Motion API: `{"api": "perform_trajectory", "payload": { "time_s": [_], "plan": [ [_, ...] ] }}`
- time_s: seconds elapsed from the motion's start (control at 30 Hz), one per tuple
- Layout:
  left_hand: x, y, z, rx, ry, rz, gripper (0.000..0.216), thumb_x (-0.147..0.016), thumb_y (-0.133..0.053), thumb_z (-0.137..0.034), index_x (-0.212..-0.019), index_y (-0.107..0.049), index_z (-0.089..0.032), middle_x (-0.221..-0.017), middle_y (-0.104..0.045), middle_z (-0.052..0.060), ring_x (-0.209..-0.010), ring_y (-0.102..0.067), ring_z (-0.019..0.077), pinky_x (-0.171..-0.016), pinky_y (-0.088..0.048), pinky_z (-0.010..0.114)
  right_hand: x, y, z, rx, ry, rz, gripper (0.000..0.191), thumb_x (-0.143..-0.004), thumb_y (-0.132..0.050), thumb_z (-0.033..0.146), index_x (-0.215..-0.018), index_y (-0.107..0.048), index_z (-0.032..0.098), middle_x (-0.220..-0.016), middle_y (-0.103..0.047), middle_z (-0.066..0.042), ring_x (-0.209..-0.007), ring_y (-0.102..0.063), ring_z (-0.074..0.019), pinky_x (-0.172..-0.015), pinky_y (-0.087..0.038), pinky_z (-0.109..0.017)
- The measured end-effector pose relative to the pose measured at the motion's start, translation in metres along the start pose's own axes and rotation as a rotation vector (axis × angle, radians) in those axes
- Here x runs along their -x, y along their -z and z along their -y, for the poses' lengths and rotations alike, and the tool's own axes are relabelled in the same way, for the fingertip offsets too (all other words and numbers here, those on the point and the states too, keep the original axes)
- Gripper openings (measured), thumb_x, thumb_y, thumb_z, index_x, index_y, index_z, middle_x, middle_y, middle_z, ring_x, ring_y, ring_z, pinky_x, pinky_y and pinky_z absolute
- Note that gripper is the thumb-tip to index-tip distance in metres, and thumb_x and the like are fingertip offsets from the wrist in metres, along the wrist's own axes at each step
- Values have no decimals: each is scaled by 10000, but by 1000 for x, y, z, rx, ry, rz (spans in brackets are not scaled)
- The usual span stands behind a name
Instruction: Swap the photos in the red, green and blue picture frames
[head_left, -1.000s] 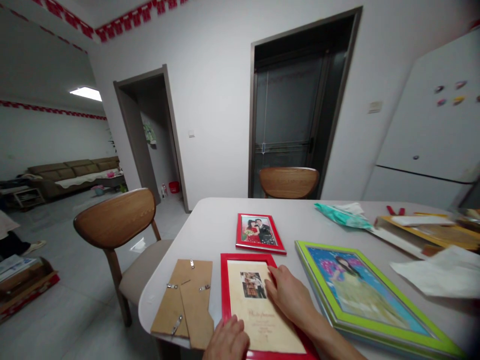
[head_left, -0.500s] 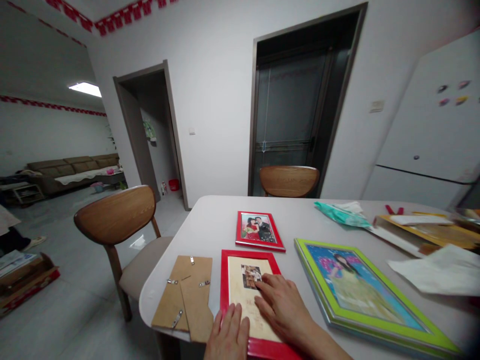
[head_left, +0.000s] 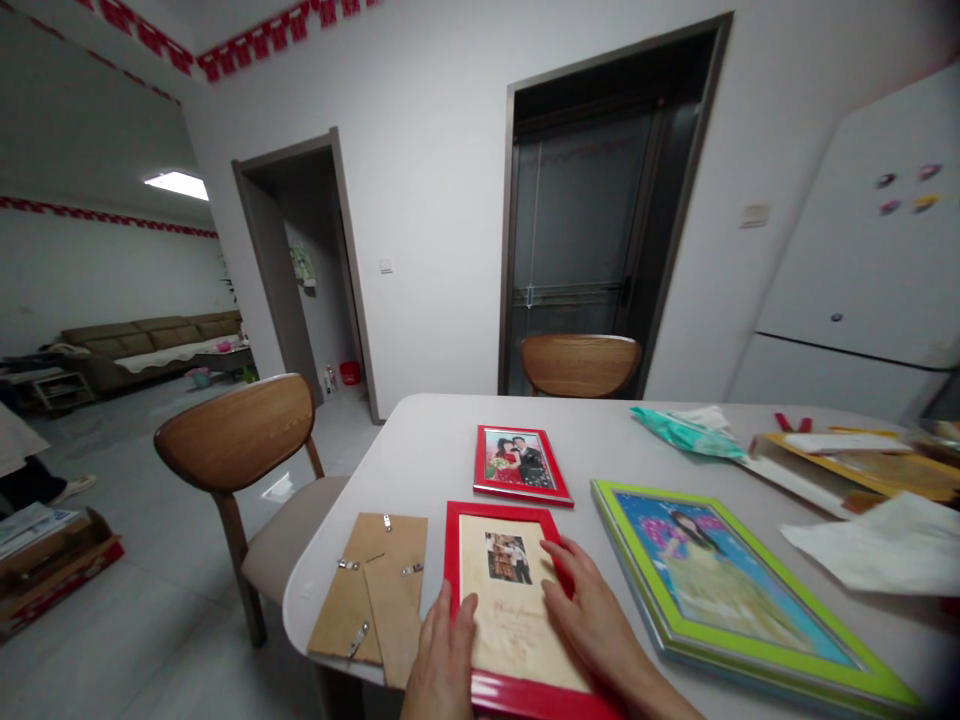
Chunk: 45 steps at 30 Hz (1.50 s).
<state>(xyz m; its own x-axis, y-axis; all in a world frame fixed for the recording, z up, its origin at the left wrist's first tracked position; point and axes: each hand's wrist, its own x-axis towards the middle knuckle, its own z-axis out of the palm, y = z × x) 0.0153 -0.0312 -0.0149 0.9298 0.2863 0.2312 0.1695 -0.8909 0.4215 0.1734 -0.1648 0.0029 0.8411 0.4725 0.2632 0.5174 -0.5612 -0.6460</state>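
A red picture frame lies flat at the near edge of the white table, with a cream paper insert bearing a small photo inside it. My left hand rests flat on the frame's left side, fingers stretched out. My right hand lies flat on the insert's right side, fingers extended toward the frame's right edge. Neither hand holds anything. A brown frame backing board with metal clips lies just left of the frame.
A smaller red framed photo lies further back. A large green-framed picture lies to the right. Papers, a teal bag and a yellow frame clutter the far right. Wooden chairs stand left and behind the table.
My right hand slid from the insert's middle back toward its right edge. My left hand stretched further forward along the frame's left side.
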Motion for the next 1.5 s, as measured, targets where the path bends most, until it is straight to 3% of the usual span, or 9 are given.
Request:
{"api": "perform_trajectory", "payload": {
  "time_s": [0.3,0.5,0.73,0.9,1.0,1.17,1.27,1.37,1.5],
  "plan": [
    [6,11,-3,-6,-194,-139,842,-535,-651,-80,-1272,-257,-185,-1306,-331,158,-1181,-316,283,-923,-365,383,8,8,-10,-126,-21,-24,436,-719,-356,305,-1097,-487,131,-1213,-424,-112,-1143,-374,-194,-962,-292,-332],
    [2,11,5,89,-183,-82,881,-487,-561,-12,-1282,-224,-188,-1328,-299,132,-1208,-270,265,-948,-330,419,9,6,-7,-71,-54,8,434,-730,-343,295,-1100,-493,124,-1239,-397,-115,-1154,-363,-185,-968,-283,-321],
    [7,-4,14,39,-108,-2,856,-449,-559,35,-1247,-307,-144,-1302,-325,187,-1192,-297,279,-939,-337,407,11,9,9,219,119,108,350,-704,-420,244,-999,-581,147,-1229,-410,-120,-1156,-337,-235,-962,-265,-363],
    [14,29,13,20,-203,22,767,-538,-639,-91,-1236,-329,-162,-1306,-329,163,-1199,-291,259,-949,-324,398,11,9,23,426,123,134,361,-717,-440,299,-1049,-561,224,-1250,-397,-101,-1165,-295,-302,-907,-258,-467],
    [21,64,30,-25,-138,-21,718,-595,-617,-163,-1245,-312,-168,-1330,-294,135,-1221,-250,229,-975,-282,393,10,6,29,446,180,191,369,-740,-415,325,-1079,-535,244,-1243,-410,-96,-1173,-273,-313,-904,-213,-506],
    [35,90,76,-207,243,29,760,-501,-666,-214,-1198,-392,-85,-1304,-312,195,-1200,-271,298,-969,-272,428,9,-5,53,374,216,244,406,-747,-407,307,-1131,-493,206,-1256,-398,-99,-1177,-271,-294,-936,-173,-473],
    [43,79,92,-255,197,-37,659,-527,-636,-169,-1157,-450,-121,-1270,-389,158,-1169,-342,277,-947,-320,410,17,-18,82,255,327,276,389,-744,-426,318,-1110,-503,210,-1234,-421,-89,-1164,-288,-269,-954,-147,-444],
    [49,68,103,-264,73,-188,500,-578,-610,-157,-1069,-527,-189,-1160,-528,96,-1064,-481,243,-883,-408,387,28,-38,113,132,460,337,455,-677,-513,423,-1088,-493,228,-1099,-510,-69,-1035,-399,-251,-911,-219,-418],
    [52,69,119,-238,-22,-310,322,-670,-592,-317,-976,-575,-222,-1025,-616,64,-941,-571,223,-788,-487,346,35,-62,138,135,436,398,503,-558,-612,402,-1005,-518,192,-988,-510,-81,-915,-428,-254,-797,-320,-390]
  ]
}}
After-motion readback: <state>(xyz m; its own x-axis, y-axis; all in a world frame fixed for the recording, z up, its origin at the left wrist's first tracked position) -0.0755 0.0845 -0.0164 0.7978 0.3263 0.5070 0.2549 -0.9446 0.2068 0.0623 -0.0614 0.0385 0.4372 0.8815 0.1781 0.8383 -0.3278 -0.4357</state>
